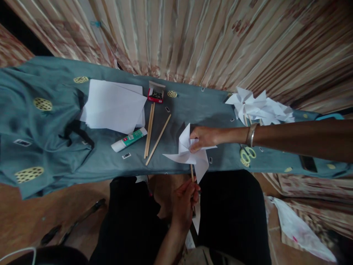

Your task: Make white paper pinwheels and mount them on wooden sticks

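Observation:
A white paper pinwheel point(185, 157) on a thin wooden stick point(192, 170) is between my two hands at the table's front edge. My right hand point(202, 138), with a metal bangle on its wrist, is closed on the middle of the pinwheel and covers its centre. Below it, my left hand point(186, 198) has its fingers wrapped round the stick, just past the table edge. Left of the pinwheel lie several loose wooden sticks point(158, 140), a glue tube point(129, 140) and a small red open box point(156, 92) of dark metal pins.
A stack of white paper point(114, 105) lies at the left on the teal cloth point(198, 103). Several finished pinwheels point(256, 105) are piled at the back right. Scissors point(247, 154) and a dark phone point(308, 163) lie near the right front edge. A pleated curtain point(176, 40) hangs behind.

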The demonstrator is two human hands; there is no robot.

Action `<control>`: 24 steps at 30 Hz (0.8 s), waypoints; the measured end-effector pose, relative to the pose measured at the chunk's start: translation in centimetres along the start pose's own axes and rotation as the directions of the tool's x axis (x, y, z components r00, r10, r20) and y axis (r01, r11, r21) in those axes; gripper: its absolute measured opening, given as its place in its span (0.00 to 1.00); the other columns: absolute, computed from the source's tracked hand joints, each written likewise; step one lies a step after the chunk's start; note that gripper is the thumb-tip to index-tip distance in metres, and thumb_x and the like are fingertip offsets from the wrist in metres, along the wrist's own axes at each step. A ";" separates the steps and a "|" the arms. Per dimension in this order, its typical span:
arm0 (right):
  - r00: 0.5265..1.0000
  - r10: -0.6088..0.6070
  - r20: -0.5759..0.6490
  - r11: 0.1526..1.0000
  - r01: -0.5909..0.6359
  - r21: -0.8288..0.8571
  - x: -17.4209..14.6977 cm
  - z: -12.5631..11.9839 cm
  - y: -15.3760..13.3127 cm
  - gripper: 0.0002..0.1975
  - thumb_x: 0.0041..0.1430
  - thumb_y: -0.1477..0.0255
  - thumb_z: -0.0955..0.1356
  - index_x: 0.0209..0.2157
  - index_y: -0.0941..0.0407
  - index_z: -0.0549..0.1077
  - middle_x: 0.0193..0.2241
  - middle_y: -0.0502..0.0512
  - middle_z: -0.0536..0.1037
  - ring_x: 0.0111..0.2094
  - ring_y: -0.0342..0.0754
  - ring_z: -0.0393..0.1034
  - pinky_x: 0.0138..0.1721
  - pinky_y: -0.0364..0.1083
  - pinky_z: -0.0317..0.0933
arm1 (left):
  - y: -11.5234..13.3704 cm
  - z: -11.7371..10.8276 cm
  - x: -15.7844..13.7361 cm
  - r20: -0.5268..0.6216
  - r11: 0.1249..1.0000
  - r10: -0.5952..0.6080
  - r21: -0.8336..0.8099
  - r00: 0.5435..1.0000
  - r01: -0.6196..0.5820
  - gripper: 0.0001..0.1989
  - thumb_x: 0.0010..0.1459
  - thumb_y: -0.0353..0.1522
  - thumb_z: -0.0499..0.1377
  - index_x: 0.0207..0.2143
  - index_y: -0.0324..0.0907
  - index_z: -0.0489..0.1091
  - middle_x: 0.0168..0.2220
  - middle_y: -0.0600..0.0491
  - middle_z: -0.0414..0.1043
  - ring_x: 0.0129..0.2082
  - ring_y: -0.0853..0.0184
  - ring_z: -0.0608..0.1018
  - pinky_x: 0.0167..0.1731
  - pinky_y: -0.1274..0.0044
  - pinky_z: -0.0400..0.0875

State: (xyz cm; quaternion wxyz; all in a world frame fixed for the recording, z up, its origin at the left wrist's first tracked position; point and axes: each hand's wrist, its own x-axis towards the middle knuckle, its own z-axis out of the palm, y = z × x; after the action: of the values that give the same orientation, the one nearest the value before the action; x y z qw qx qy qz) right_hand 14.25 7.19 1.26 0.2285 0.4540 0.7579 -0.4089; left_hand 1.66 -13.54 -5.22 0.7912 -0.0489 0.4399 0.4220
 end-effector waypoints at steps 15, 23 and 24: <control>1.000 0.024 0.016 0.999 -0.024 -0.039 0.2 0.2 -0.4 0.10 0.53 0.68 0.72 0.33 0.61 0.80 0.28 0.52 0.80 0.33 0.48 0.73 0.31 0.41 0.58 | 0.2 -0.4 0.3 0.055 0.997 -0.082 0.004 0.995 0.082 0.21 0.38 0.42 0.72 0.33 0.37 0.78 0.21 0.58 0.65 0.16 0.80 0.55 0.18 0.81 0.43; 0.999 0.041 -0.018 0.999 -0.042 -0.024 -0.2 0.3 -0.2 0.11 0.52 0.65 0.72 0.31 0.60 0.80 0.24 0.49 0.78 0.30 0.46 0.71 0.27 0.40 0.55 | 0.3 -0.1 0.2 0.001 0.996 -0.085 -0.036 0.996 0.085 0.25 0.31 0.43 0.76 0.29 0.35 0.78 0.20 0.57 0.67 0.15 0.81 0.59 0.17 0.83 0.43; 0.999 0.032 -0.021 0.999 -0.033 -0.013 -0.2 0.2 -0.2 0.11 0.52 0.65 0.72 0.31 0.60 0.80 0.25 0.50 0.78 0.30 0.46 0.71 0.27 0.40 0.55 | 0.3 0.0 0.1 -0.010 0.997 -0.074 -0.034 0.997 0.074 0.26 0.30 0.43 0.76 0.30 0.35 0.78 0.20 0.56 0.68 0.15 0.81 0.60 0.16 0.83 0.44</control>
State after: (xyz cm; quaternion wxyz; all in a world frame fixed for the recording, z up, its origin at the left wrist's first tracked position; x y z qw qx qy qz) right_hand 14.20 6.85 1.39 0.2302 0.4691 0.7556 -0.3951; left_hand 1.42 -13.28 -5.19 0.8028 -0.0807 0.4353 0.3995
